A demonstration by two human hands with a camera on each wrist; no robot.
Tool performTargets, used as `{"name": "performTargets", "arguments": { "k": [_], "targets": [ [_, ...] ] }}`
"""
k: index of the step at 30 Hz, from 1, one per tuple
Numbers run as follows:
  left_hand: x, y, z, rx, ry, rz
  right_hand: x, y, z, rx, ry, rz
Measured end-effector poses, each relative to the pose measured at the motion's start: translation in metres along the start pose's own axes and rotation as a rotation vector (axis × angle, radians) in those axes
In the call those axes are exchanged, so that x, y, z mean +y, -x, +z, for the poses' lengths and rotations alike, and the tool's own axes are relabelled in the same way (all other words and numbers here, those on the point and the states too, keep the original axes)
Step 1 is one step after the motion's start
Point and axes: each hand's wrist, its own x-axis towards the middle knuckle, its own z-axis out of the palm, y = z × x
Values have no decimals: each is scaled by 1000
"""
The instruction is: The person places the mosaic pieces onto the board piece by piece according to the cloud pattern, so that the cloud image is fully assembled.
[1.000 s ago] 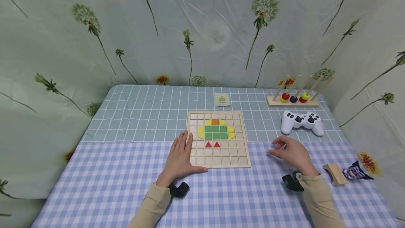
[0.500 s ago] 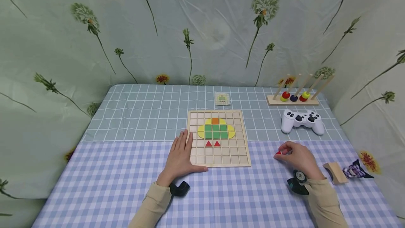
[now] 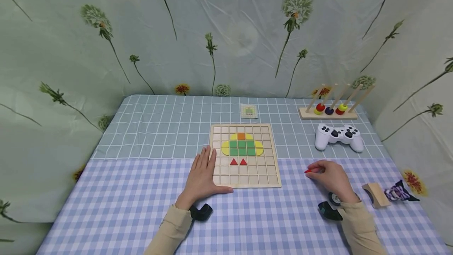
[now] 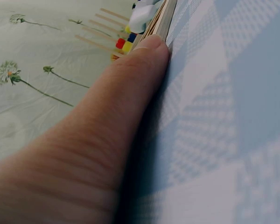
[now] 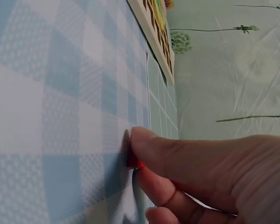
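Note:
A wooden grid board lies flat, with green squares, yellow curved pieces, one orange square and two red triangles set in its cells. My left hand rests with straight fingers along the board's left edge, its thumb at the near edge; the left wrist view shows the thumb touching the board's side. To the right of the board, my right hand pinches a small red piece between thumb and fingers, low over the checked cloth. Fingers hide most of that piece.
A small pattern card lies behind the board. At the right stand a peg stand with coloured beads and a white game controller. An arched wooden block and a small dark-and-purple packet lie beyond my right wrist.
My right hand came down to the cloth and took hold of the small red piece, which has since tilted and shifted slightly left. The left hand and board stayed in place.

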Motion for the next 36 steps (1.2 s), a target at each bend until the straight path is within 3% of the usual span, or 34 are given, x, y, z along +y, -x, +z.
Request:
{"name": "performTargets", "arguments": {
  "k": [17, 31, 36],
  "targets": [
    [1, 1, 0, 3, 2, -1, -4, -1, 1, -5, 17, 18],
    [1, 1, -1, 6, -4, 4, -24, -5, 14, 32, 4, -62],
    [1, 1, -1, 9, 2, 5, -41, -15, 23, 92, -53, -155]
  ]
}}
